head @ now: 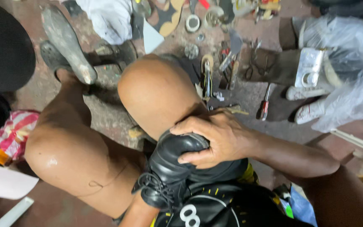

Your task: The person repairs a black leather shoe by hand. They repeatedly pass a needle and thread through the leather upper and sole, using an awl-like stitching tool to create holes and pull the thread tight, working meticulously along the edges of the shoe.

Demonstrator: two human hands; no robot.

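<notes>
A black leather lace-up shoe point(173, 168) rests in my lap between my bare knees, toe pointing up. My right hand point(215, 138) is clasped over its toe cap, fingers curled round the front and thumb beneath. My left forearm point(137, 214) comes up from the bottom edge to the laced side of the shoe. The left hand itself is hidden behind or inside the shoe.
On the concrete floor ahead lie scattered hand tools point(227, 63), a red-handled screwdriver point(264, 103) and rolls of tape. White shoes point(311, 111) sit in a clear plastic bag point(349, 63) at right. A worn sandal point(66, 40) is upper left, a pink striped cloth point(11, 136) left.
</notes>
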